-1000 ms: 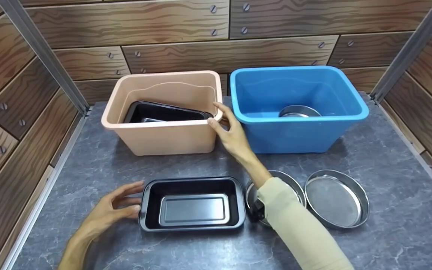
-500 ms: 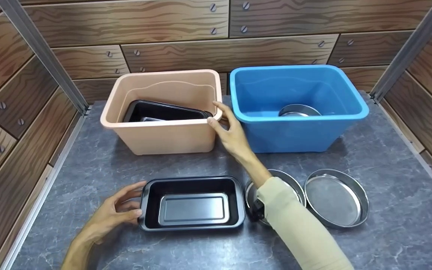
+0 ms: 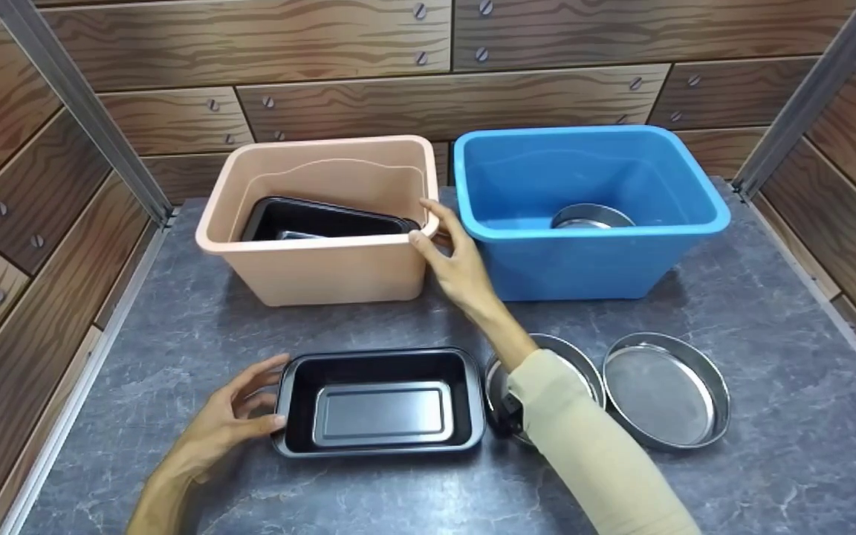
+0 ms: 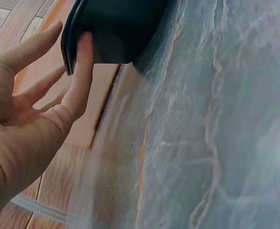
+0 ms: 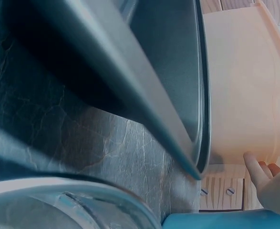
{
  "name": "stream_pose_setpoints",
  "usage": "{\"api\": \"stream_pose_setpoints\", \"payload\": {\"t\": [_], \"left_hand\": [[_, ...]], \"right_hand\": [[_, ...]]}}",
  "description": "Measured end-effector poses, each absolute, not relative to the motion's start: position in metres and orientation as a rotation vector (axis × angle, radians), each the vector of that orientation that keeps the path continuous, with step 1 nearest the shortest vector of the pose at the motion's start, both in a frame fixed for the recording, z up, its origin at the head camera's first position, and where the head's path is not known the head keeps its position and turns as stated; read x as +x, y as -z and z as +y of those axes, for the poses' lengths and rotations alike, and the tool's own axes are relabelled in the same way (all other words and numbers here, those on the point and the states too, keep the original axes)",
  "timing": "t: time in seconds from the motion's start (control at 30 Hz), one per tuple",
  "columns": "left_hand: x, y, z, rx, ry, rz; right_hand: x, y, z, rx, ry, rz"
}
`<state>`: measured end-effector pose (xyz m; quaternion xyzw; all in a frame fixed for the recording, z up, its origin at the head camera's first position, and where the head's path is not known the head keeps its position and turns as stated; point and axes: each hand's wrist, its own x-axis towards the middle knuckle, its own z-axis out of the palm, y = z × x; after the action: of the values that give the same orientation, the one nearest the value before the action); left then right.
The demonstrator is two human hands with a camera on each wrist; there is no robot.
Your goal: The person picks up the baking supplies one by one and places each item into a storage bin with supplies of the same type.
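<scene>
A dark loaf pan (image 3: 383, 412) lies in front of the peach bin (image 3: 324, 275). My left hand (image 3: 212, 431) is at the pan's left end; its thumb and fingers touch the rim area, spread apart. In the left wrist view the thumb (image 4: 82, 81) lies against the pan's outer wall (image 4: 120, 33). My right hand (image 3: 461, 264) reaches forward and holds the front right corner of the peach bin's rim, thumb in front, index finger on the side. Its other fingers are partly hidden. Another dark loaf pan (image 3: 339, 212) leans inside that bin.
A blue bin (image 3: 569, 271) stands right of the peach one, with a round pan (image 3: 591, 215) in it. Two round pans lie in front: one (image 3: 562, 345) partly under my right sleeve (image 3: 584, 438), the other (image 3: 666, 394) beside it. Wood-patterned walls enclose the table.
My left hand has moved slightly right, closing the small gap to the loaf pan's end. The right hand stays at the bin's corner. The head view has shifted slightly.
</scene>
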<state>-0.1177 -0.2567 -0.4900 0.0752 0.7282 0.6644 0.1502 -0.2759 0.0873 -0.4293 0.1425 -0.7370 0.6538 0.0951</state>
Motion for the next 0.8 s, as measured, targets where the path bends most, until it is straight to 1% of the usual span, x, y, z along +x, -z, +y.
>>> {"api": "stream_pose_setpoints", "payload": {"t": [0.2, 0.53, 0.8], "left_hand": [[-0.1177, 0.4926, -0.2544, 0.189, -1.935, 2.053], [-0.1184, 0.4985, -0.2532, 0.239, -2.002, 2.004], [-0.1175, 0.4987, -0.2519, 0.229, -2.023, 1.914]], "right_hand": [[-0.275, 0.4287, 0.0865, 0.424, -1.95, -2.177], [-0.2751, 0.4287, 0.0866, 0.402, -1.961, -2.185], [-0.2752, 0.429, 0.0872, 0.41, -1.961, -2.188]]}}
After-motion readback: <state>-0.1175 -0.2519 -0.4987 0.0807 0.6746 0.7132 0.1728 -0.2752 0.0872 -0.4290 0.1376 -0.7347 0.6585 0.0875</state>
